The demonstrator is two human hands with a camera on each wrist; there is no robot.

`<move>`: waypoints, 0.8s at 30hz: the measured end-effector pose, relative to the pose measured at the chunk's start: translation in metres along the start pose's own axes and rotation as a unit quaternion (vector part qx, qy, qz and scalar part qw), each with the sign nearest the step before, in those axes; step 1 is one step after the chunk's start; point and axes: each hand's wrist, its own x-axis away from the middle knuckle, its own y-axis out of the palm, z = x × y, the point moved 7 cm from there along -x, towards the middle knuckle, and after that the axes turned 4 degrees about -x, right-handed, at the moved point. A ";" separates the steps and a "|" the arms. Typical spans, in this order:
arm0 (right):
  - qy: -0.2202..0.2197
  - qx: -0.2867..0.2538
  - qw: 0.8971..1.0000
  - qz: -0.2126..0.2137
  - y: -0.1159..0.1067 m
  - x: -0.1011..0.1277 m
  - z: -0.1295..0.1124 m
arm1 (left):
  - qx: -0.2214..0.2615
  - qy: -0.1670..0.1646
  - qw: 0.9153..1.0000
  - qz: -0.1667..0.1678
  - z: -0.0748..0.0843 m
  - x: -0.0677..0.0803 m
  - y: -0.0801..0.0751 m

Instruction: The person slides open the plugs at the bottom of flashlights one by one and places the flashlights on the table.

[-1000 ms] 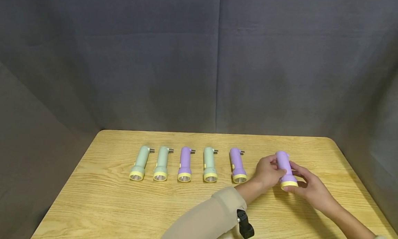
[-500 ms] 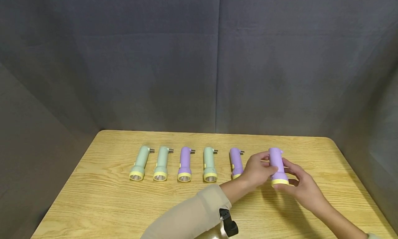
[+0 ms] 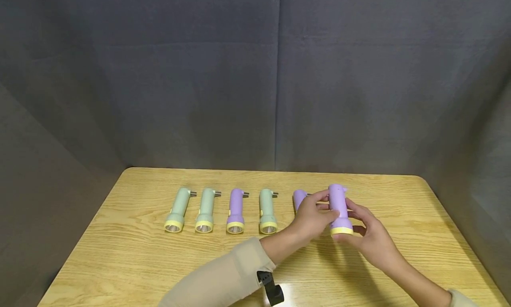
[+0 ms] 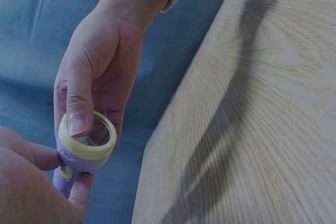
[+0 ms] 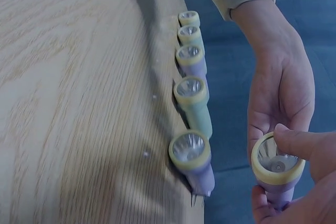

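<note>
Both hands hold one purple flashlight (image 3: 338, 202) with a yellow rim, raised above the table's right half. The left hand (image 3: 313, 216) pinches its body from the left, close to the switch seen in the left wrist view. From the right, the right hand (image 3: 369, 236) grips the head end; its thumb (image 5: 294, 142) lies over the rim and lens. Prongs at the flashlight's far end are not visible. Behind the left hand, another purple flashlight (image 3: 299, 198) lies on the table, mostly covered in the head view but whole in the right wrist view.
On the wooden table (image 3: 159, 267) lies a row with a green flashlight (image 3: 179, 209), a second green flashlight (image 3: 206, 209), a purple flashlight (image 3: 236, 209) and a green flashlight (image 3: 267, 209), lenses facing the near edge. A dark grey curtain (image 3: 199, 85) surrounds the table.
Both hands have carried the held purple flashlight leftward and slightly up. The left hand now covers most of the rightmost flashlight on the table. The grip looks the same.
</note>
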 end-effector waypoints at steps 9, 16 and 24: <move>-0.002 -0.012 1.000 -0.011 0.023 -0.009 -0.010 | 0.016 0.009 1.000 -0.019 -0.003 0.008 -0.025; -0.003 -0.027 0.999 -0.022 0.042 -0.016 -0.015 | 0.024 0.018 0.999 -0.020 -0.006 0.014 -0.045; -0.015 -0.020 0.999 -0.030 0.063 -0.024 -0.018 | 0.025 0.015 1.000 -0.006 -0.011 0.019 -0.066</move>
